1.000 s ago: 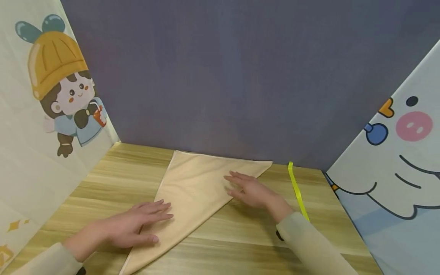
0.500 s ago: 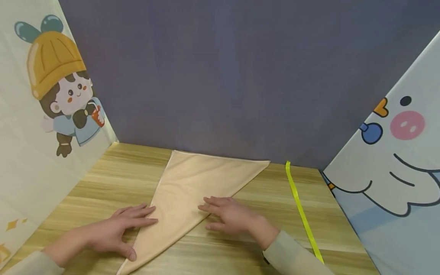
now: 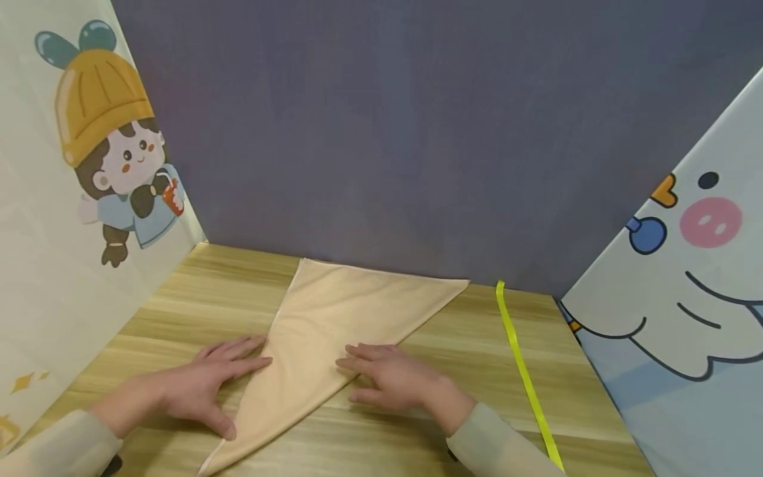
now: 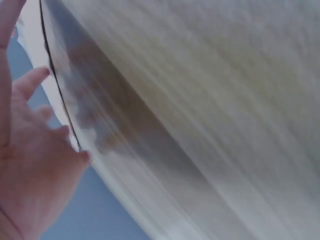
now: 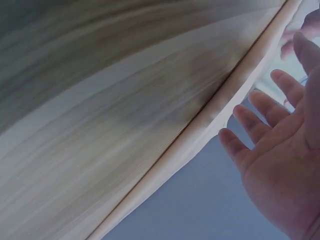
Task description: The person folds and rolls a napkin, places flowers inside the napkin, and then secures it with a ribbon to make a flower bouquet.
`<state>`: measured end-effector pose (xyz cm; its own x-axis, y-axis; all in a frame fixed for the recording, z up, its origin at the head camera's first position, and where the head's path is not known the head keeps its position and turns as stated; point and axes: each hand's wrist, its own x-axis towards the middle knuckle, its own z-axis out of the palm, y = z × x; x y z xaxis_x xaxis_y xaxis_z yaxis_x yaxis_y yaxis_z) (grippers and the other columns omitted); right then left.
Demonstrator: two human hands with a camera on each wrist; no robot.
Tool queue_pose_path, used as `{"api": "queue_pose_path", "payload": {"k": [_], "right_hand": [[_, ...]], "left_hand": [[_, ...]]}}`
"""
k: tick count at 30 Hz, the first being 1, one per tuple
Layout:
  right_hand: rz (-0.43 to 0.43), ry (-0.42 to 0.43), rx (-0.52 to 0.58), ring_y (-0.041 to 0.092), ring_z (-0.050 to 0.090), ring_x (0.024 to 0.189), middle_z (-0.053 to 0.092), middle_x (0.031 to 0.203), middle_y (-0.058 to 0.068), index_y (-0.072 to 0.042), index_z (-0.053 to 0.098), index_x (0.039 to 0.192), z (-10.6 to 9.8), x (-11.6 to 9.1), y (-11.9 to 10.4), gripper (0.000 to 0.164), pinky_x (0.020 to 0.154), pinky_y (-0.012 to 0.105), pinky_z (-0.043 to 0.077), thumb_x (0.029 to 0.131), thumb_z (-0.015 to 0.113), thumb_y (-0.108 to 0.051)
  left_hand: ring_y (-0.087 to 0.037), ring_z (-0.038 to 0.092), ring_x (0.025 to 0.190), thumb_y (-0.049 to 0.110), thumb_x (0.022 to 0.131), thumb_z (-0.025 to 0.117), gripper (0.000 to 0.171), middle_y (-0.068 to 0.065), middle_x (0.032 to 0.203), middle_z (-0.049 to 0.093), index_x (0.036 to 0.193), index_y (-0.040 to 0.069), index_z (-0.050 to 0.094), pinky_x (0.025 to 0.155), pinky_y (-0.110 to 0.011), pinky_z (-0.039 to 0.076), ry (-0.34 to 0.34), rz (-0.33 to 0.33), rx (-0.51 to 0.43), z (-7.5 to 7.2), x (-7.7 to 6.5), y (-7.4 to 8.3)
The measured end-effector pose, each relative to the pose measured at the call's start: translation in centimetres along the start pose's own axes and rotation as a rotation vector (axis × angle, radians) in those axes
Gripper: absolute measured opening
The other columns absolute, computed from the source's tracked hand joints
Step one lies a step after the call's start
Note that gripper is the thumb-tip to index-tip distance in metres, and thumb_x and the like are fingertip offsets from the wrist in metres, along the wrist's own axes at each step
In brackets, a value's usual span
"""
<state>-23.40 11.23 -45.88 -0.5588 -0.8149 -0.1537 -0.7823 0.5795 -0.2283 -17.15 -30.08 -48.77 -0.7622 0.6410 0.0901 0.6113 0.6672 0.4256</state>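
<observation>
A peach cloth (image 3: 316, 324), folded into a triangle, lies flat on the wooden table. Its long folded edge runs from the back right down to the front left. My left hand (image 3: 199, 391) is at the cloth's left edge, with spread fingertips and thumb touching that side. Across from it, the right hand (image 3: 396, 377) has its fingertips over the folded edge, the fingers nearly straight. In the right wrist view the right hand (image 5: 280, 155) shows its palm with fingers extended beside the cloth's edge (image 5: 185, 145). The left wrist view shows the left hand (image 4: 35, 150) with fingers reaching to the cloth.
A yellow ribbon (image 3: 524, 377) lies along the table's right side. Behind the wood-grain table (image 3: 220, 285) stands a dark grey wall (image 3: 381, 132). Panels with cartoon prints border the left (image 3: 36, 252) and right (image 3: 667, 291).
The right hand has moved left and toward the front, from the cloth's right part to its lower folded edge. The left hand has drawn back left to the cloth's edge.
</observation>
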Motion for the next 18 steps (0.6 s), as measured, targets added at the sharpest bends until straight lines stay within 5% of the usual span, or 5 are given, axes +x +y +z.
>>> {"api": "queue_pose_path", "payload": {"k": [6,12,18], "right_hand": [[-0.047,0.002,-0.017,0.022,0.035,0.166,0.034,0.180,-0.001,-0.035,0.038,0.171,-0.1,0.5,-1.0,0.067,0.133,0.051,0.033,0.111,0.054,-0.061],[-0.095,-0.025,-0.051,0.020,0.035,0.166,0.033,0.180,-0.003,-0.038,0.037,0.172,0.3,1.4,-2.5,0.068,0.133,0.046,0.034,0.111,0.052,-0.064],[-0.190,-0.119,-0.087,0.018,0.025,0.169,0.024,0.183,-0.006,-0.040,0.032,0.173,0.9,2.6,-5.0,0.068,0.135,0.049,0.030,0.112,0.046,-0.066]], "left_hand": [[-0.049,0.035,0.158,0.075,0.065,0.092,0.120,-0.012,0.176,0.042,0.167,0.027,0.049,0.113,-0.066,0.020,-0.016,0.059,0.006,0.0,0.6,0.3],[-0.055,0.028,0.160,0.071,0.062,0.096,0.126,-0.010,0.180,0.033,0.169,0.030,0.044,0.115,-0.082,0.013,-0.121,-0.006,-0.065,-0.6,0.7,0.7],[-0.063,0.019,0.160,0.069,0.066,0.097,0.124,-0.014,0.181,0.028,0.169,0.029,0.042,0.113,-0.088,0.006,-0.136,-0.052,-0.132,-0.3,0.5,1.1]]}}
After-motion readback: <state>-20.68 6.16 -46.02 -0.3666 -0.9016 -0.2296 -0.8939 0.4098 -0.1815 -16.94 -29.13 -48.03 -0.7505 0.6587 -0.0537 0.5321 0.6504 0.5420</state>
